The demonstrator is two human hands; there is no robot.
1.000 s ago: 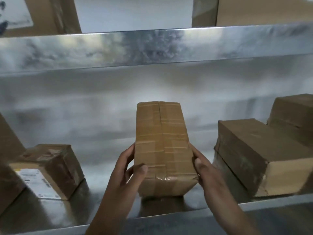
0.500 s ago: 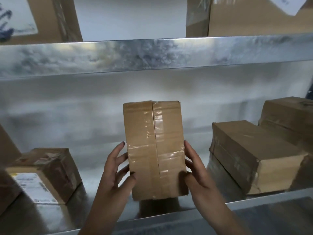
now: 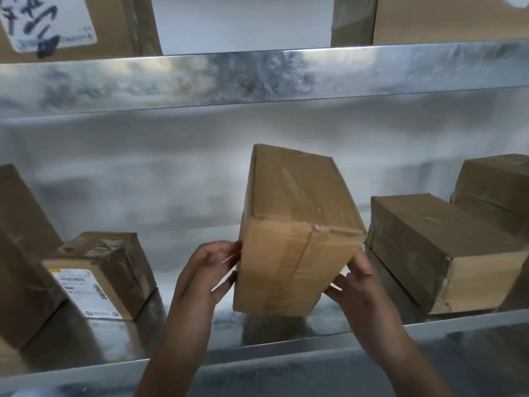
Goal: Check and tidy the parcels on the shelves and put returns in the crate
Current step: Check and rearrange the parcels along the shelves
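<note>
A taped brown cardboard parcel [image 3: 294, 233] is held tilted above the metal shelf [image 3: 257, 336], its near end face turned toward me. My left hand [image 3: 206, 270] presses its left side with fingers spread. My right hand [image 3: 355, 285] grips its lower right corner from beneath. No crate is in view.
A labelled parcel [image 3: 100, 270] lies at the left, with a larger box [image 3: 20, 253] at the far left edge. Two brown parcels [image 3: 440, 247] [image 3: 495, 184] sit at the right. Boxes [image 3: 71, 24] [image 3: 429, 18] stand on the upper shelf [image 3: 257, 75].
The parcel has been turned and tipped back, so its end face now shows instead of the taped top. Both hands shifted with it, the right going under its corner.
</note>
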